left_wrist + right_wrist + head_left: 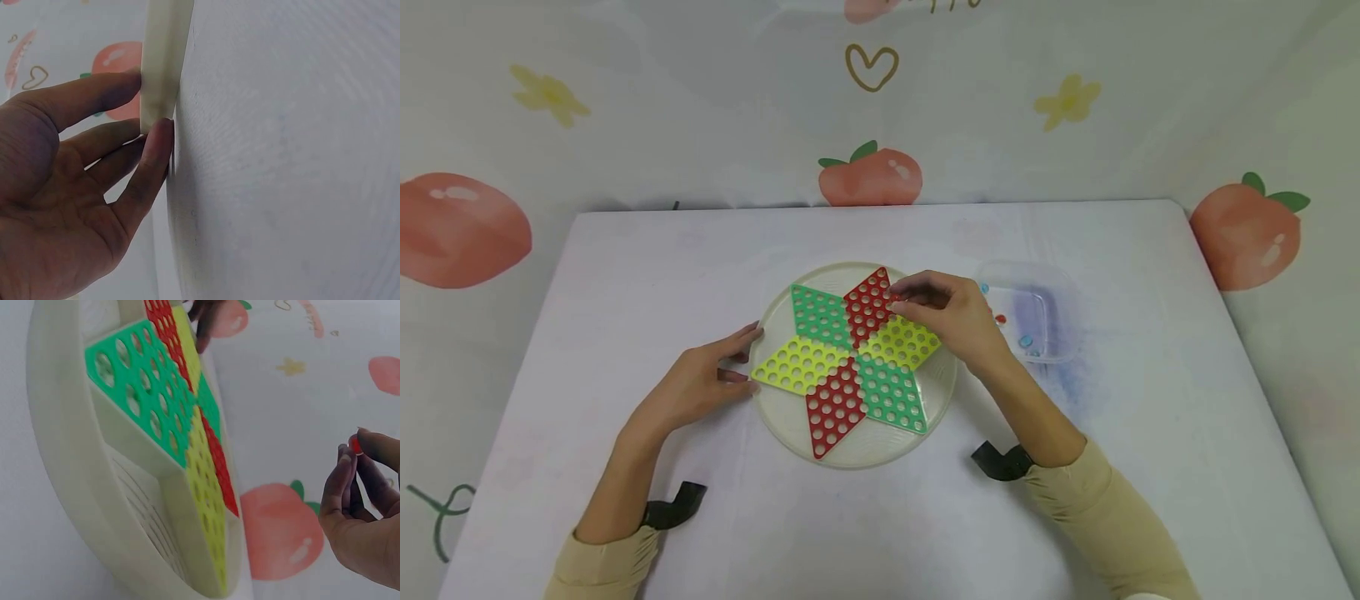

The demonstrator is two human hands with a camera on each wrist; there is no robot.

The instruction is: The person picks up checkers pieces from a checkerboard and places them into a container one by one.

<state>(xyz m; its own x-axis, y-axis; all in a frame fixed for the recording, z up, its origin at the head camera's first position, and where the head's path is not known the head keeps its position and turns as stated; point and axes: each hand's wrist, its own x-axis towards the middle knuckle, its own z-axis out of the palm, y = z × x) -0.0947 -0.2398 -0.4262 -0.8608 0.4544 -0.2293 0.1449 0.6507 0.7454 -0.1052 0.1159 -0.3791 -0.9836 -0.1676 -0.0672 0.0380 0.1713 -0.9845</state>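
A round cream Chinese checkers board point(782, 421) bears a six-pointed star of red, green and yellow perforated sections. My left hand point(707, 375) is at its left edge; in the left wrist view the fingertips touch the side of the rim point(161, 69), fingers fairly straight. Above the far red section point(865, 304), my right hand point(958, 321) pinches a small red marble point(355, 445) between thumb and fingers. That marble shows clearly in the right wrist view, held apart from the board, while the head view mostly hides it behind the fingers.
Right of the board stands a clear plastic box point(1060, 346) with a few marbles inside, including a red marble point(1000, 319) and a blue marble point(1026, 341). The white-covered table point(1150, 417) meets a fruit-patterned backdrop point(737, 108) at its far edge.
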